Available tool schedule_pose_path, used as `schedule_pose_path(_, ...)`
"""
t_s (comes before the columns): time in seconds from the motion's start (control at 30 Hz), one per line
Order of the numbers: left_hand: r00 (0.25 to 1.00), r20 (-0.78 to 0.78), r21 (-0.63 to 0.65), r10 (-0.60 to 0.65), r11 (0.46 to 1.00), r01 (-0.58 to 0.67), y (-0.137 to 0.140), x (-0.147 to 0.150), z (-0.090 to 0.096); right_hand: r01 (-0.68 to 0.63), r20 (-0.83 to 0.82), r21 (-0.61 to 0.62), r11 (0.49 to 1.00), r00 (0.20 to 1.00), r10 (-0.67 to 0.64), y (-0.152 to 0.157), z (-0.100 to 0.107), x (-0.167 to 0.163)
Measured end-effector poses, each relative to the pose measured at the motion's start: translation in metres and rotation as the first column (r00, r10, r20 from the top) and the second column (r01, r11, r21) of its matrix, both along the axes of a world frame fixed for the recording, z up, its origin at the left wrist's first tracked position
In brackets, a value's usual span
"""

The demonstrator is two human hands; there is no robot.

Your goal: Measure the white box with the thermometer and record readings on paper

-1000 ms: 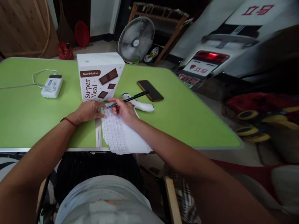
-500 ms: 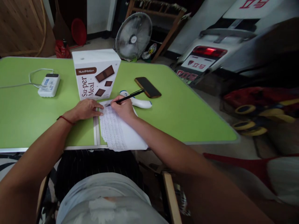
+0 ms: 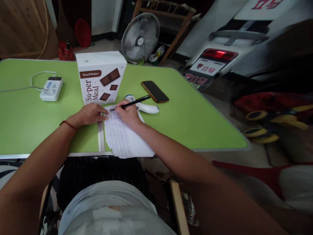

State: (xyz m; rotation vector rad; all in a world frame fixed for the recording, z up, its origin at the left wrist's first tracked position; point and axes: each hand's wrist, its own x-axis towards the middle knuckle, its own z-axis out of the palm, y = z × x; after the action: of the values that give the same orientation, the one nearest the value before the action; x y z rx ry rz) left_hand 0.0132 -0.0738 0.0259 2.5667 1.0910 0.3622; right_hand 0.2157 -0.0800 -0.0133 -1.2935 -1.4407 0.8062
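In the head view my right hand (image 3: 129, 112) grips a black pen (image 3: 137, 101), its tip down on a sheet of paper (image 3: 118, 135) near the upper left. Dense rows of handwriting cover the left part of the sheet; the right part is blank. My left hand (image 3: 91, 113) lies at the sheet's left edge, thumb and forefinger apart, fingertips touching the paper and nothing held. Right behind that hand stands a white NutriMotion box (image 3: 102, 78) with chocolate pieces printed on it. A white and blue handheld device (image 3: 150, 108), perhaps a thermometer, lies partly behind my right hand.
A dark phone (image 3: 155, 91) rests on the green table (image 3: 195, 124), beyond the white device. To the left sits a white power adapter (image 3: 52, 88) with cables. Past the table are a fan (image 3: 140, 39) and a white scooter (image 3: 215, 58).
The pen's upper end has dipped slightly and shifted a little left as my right hand moved a touch. My left hand and the paper stay nearly in place.
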Motion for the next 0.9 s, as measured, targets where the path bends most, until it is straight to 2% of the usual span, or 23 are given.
schedule_pose_path(0.4,0.999,-0.035,-0.009,0.013,1.0,-0.013,0.0,0.001,0.0004,-0.04,0.028,-0.019,0.999,0.999,0.041,-0.0011,0.0019,-0.0014)
schedule_pose_path(0.67,1.0,-0.019,0.034,-0.001,0.999,0.002,0.0015,-0.0003,-0.0019,-0.045,0.055,-0.004,0.999,0.997,0.045,-0.0001,-0.001,0.0002)
schedule_pose_path(0.9,1.0,-0.021,0.039,-0.002,0.999,0.002,0.0003,0.0003,-0.0008,-0.003,0.01,-0.039,0.999,1.0,0.004,-0.001,0.0039,-0.0006)
